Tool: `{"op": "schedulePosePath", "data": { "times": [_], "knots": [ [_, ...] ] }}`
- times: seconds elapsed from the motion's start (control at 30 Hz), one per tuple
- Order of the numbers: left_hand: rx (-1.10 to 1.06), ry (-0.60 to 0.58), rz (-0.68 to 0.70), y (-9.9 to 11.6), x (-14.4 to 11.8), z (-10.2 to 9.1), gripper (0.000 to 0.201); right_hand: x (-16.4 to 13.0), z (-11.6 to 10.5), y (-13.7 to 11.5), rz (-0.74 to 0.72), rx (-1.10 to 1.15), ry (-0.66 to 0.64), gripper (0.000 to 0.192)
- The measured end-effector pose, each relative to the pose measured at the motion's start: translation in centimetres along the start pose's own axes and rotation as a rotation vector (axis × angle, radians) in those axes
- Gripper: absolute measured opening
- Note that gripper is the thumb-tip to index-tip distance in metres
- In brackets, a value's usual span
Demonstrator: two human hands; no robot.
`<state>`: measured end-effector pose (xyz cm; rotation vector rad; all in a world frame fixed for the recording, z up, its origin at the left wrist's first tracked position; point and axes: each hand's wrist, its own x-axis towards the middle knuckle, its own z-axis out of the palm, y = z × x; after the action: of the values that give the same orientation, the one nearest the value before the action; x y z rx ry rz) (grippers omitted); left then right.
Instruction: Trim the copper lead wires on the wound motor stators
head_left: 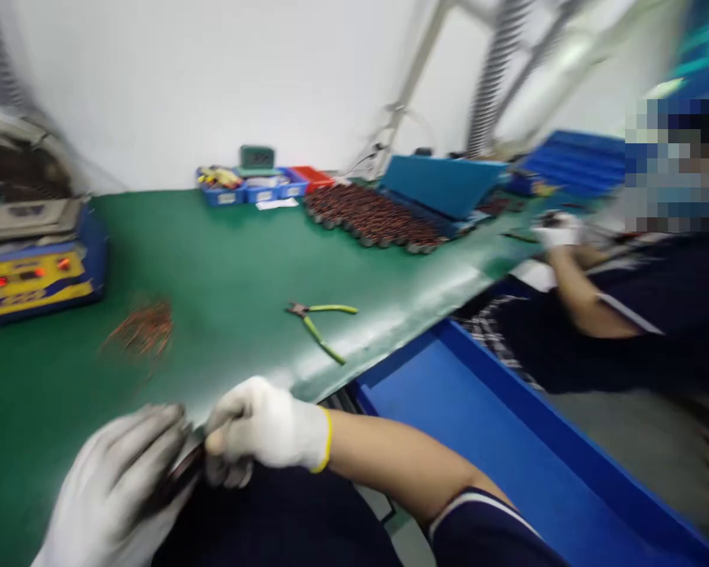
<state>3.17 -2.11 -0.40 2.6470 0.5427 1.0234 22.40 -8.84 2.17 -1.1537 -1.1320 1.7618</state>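
Observation:
Both my hands wear white gloves and meet at the near edge of the green mat [224, 260]. My left hand [118, 488] and my right hand [265, 429] are closed together on a small dark part [180, 476], blurred by motion, held over my lap. Green-handled cutters [322, 323] lie on the mat a little beyond my right hand. A loose pile of copper wire bits [145, 327] lies to the left of them.
A blue and yellow device [32, 272] stands at the left. Small blue and red bins [260, 187] line the back, with rows of dark coils [372, 216] and a blue tray [440, 185]. A large blue bin [508, 449] sits at my right. A gloved co-worker [614, 307] sits beyond it.

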Motion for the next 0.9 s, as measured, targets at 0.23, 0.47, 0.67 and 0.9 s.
{"op": "schedulePosePath", "data": {
  "times": [0.23, 0.47, 0.67, 0.9],
  "knots": [
    [0.042, -0.145, -0.344, 0.9, -0.2, -1.5, 0.046, -1.2, -1.2, -0.6, -0.612, -1.037, 0.320, 0.049],
    [-0.037, -0.179, -0.431, -0.1, -2.0, -1.3, 0.050, 1.4, -0.5, -0.6, -0.667, -1.586, 0.121, 0.023],
    [0.074, -0.181, -0.603, -1.3, -2.9, -2.6, 0.048, -1.3, -7.7, -1.0, -0.246, -1.521, 0.494, 0.031],
    [0.020, -0.297, -0.724, -1.8, 0.0, -3.3, 0.026, -6.8, -17.8, 0.6, 0.349, -1.570, 0.730, 0.102]
  ]
}}
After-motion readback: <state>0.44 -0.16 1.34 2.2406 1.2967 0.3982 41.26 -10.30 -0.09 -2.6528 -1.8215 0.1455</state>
